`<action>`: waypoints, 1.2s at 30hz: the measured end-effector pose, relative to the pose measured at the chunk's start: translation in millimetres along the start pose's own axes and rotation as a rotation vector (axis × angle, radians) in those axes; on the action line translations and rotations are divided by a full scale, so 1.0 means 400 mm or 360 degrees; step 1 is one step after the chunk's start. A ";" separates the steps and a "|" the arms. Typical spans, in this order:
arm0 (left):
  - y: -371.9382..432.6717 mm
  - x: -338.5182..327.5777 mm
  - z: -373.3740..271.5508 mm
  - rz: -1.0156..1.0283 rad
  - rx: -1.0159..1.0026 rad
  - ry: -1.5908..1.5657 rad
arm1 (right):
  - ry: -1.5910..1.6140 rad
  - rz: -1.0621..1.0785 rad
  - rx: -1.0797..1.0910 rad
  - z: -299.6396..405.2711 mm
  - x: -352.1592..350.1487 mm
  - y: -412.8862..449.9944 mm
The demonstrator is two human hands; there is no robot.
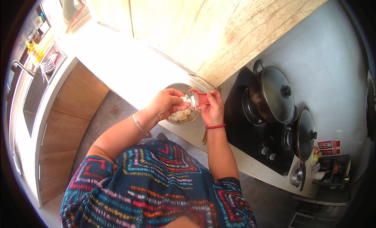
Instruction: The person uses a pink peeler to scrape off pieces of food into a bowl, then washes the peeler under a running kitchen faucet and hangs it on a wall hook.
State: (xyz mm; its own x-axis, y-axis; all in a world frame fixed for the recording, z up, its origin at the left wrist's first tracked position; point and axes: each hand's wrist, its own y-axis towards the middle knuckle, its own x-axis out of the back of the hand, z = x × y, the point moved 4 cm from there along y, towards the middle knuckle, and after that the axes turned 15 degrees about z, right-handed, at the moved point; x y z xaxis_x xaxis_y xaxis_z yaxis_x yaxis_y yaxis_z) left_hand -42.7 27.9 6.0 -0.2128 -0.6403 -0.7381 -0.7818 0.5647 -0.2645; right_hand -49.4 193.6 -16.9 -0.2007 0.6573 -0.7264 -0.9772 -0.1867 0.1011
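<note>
My left hand (166, 104) pinches a small white vegetable piece (184, 99), mostly hidden by the fingertips. In my right hand (213, 109) is a red-handled peeler (202, 99), its metal blade turned toward that piece. Both hands are above a round metal bowl (174, 86) on the countertop. Thin white slices (179, 115) are heaped inside the bowl. I cannot tell whether the blade touches the white piece.
A pair of wooden chopsticks (204, 137) lies right of the bowl. Farther right, a black gas cooktop (235, 119) carries a large lidded pan (277, 94) and a smaller lidded pan (305, 137). A wooden cabinet (182, 28) overhangs the counter. A sink faucet (23, 68) is far left.
</note>
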 end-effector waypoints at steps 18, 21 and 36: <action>-0.008 -0.017 -0.021 0.0052 -0.0369 0.0568 | 0.0012 0.0002 -0.0015 0.012 -0.032 0.004; -0.016 -0.035 -0.030 0.0015 -0.0486 0.0781 | -0.0056 -0.0001 -0.0035 0.001 -0.024 0.000; -0.014 -0.014 -0.018 -0.0157 -0.0617 0.1145 | -0.0069 -0.0069 0.0101 0.012 -0.057 -0.010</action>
State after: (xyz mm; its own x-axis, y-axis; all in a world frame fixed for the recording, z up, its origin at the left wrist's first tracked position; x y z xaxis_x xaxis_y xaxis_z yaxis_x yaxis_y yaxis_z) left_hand -41.5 24.7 16.2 -0.3529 -0.9292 -0.1097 -0.9355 0.3526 0.0228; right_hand -41.1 182.8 2.5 -0.1594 0.6949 -0.7012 -0.9872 -0.1116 0.1138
